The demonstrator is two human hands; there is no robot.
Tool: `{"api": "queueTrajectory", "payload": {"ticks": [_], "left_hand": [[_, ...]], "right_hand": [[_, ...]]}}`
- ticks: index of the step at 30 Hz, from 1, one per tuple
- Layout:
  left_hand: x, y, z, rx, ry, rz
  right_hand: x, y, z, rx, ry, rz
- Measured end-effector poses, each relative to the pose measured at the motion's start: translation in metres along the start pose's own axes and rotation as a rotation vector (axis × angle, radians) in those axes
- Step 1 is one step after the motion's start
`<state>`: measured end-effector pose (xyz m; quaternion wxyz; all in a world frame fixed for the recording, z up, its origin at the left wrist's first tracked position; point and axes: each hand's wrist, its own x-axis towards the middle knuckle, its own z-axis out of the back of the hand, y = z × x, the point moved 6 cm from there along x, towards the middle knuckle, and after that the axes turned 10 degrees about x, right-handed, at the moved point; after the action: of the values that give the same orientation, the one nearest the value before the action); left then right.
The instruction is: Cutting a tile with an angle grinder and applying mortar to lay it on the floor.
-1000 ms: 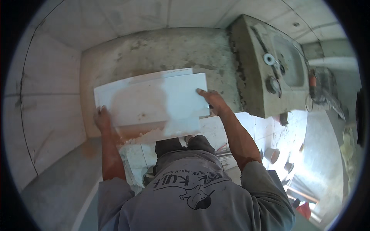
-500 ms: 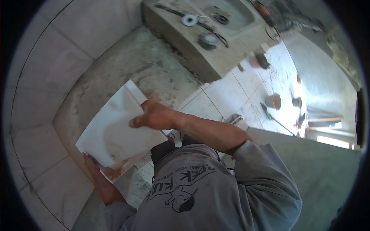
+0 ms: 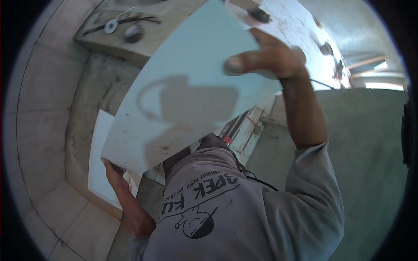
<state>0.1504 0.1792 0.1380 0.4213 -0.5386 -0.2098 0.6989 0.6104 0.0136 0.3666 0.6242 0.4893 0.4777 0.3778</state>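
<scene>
A large white tile (image 3: pixel 187 56) is lifted and tilted in front of me, with a shadow across its face. My right hand (image 3: pixel 274 58) grips its upper right edge, thumb on the face and fingers behind. At the lower left corner, my left hand (image 3: pixel 115 172) holds the same tile, thumb at the edge and the other fingers partly hidden. Beneath and to the left lies a second white tile (image 3: pixel 98 143), partly covered by the lifted one.
At upper left stands a concrete counter (image 3: pixel 93 39) bearing a white ring (image 3: pixel 111 26) and a dark round container (image 3: pixel 133 33). Metal rails (image 3: pixel 235 128) with a red part lie near my legs. A tiled wall (image 3: pixel 43 87) rises left; a greenish-grey surface (image 3: pixel 365 135) spans the right.
The upper tile has been raised off the one below and swung up to the right by my right hand. My left hand stays at its lower corner. The view has also shifted.
</scene>
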Motion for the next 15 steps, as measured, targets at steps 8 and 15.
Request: {"api": "queueTrajectory", "payload": {"ticks": [8, 15], "left_hand": [[-0.054, 0.037, -0.196, 0.360, 0.665, -0.161], [-0.128, 0.068, -0.348, 0.811, 1.072, -0.467]], "right_hand": [[-0.286, -0.008, 0.108, -0.083, -0.740, -0.021], [-0.336, -0.075, 0.051, 0.180, -0.838, -0.276]]}}
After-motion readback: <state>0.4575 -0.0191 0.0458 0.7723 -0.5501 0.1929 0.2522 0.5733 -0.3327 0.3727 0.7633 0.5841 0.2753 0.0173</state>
